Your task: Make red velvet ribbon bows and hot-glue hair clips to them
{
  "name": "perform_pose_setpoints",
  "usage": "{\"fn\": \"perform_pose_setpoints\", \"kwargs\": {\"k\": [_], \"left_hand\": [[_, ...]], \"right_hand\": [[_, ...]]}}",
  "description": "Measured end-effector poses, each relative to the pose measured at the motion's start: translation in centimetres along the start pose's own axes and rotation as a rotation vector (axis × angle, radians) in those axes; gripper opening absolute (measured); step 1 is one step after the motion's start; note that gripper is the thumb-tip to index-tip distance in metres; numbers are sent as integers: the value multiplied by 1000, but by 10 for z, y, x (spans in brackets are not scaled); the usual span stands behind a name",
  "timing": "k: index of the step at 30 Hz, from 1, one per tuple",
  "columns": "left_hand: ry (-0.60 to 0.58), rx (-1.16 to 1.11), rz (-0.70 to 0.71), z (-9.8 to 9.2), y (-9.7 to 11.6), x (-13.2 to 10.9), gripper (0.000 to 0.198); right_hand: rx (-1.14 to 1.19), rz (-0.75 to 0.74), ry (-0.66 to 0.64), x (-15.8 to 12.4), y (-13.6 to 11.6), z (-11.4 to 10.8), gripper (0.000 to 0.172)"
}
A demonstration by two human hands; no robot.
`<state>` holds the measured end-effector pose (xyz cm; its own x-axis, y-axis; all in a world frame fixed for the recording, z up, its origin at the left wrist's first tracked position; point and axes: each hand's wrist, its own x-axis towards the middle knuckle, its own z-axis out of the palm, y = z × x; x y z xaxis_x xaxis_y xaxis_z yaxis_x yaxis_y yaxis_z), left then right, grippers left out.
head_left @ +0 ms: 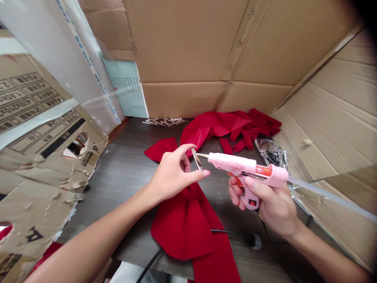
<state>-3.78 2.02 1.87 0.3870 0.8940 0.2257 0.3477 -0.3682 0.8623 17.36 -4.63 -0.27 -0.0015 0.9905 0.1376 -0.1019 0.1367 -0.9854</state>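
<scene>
My left hand pinches a small silver metal hair clip between thumb and forefinger, above a red fabric bow lying on the dark wooden table. My right hand grips a pink hot glue gun, a clear glue stick jutting from its back. The gun's metal nozzle touches the clip. The gun's black cord runs over the table under my right hand.
More red fabric pieces lie at the back of the table. A pile of silver clips sits by the back cardboard wall. A shiny plastic bag lies at the right. Torn cardboard boxes stand left.
</scene>
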Motion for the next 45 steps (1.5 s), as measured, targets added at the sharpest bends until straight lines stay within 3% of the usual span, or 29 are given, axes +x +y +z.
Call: {"fn": "perform_pose_setpoints", "kwargs": {"k": [18,45], "left_hand": [[26,-3,20,-3,2,0,60],[70,-5,-11,-6,-1,4,60]], "right_hand": [[-37,-11,2,-1,-7,4,40],[17,-5,9,-3,-8,5,35]]}}
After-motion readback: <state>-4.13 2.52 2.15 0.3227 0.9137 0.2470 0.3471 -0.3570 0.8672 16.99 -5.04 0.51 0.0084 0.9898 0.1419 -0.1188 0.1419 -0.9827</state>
